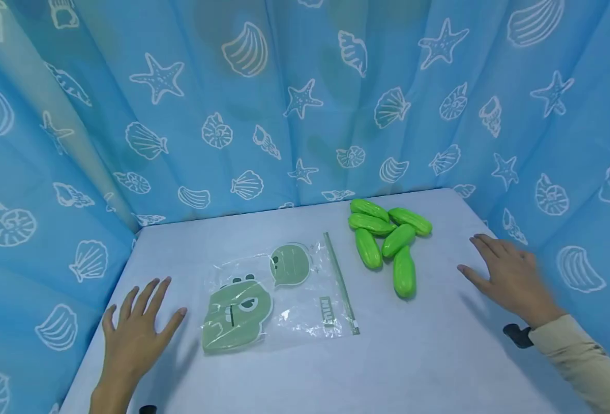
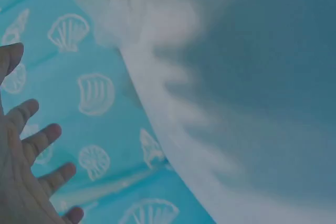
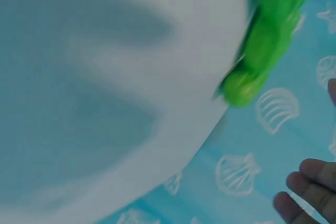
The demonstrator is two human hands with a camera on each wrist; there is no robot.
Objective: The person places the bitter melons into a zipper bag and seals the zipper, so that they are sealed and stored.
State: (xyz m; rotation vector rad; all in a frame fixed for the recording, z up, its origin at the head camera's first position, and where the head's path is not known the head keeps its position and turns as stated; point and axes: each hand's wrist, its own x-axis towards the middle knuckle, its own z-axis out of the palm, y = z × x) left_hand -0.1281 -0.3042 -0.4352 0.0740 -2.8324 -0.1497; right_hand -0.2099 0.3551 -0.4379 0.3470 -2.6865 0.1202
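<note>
Both hands rest flat, fingers spread, holding nothing: your left hand lies just left of the clear bag, your right hand lies right of the green cucumbers. Pinch the bag at its strip edge; grasp one cucumber around its middle on the table.

bare table in front, curtain walling three sides

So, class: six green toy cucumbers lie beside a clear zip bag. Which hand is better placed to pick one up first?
Probably the right hand: it hovers open just right of the green cucumbers, while the left hand lies beyond the zip bag, farther away.
</note>
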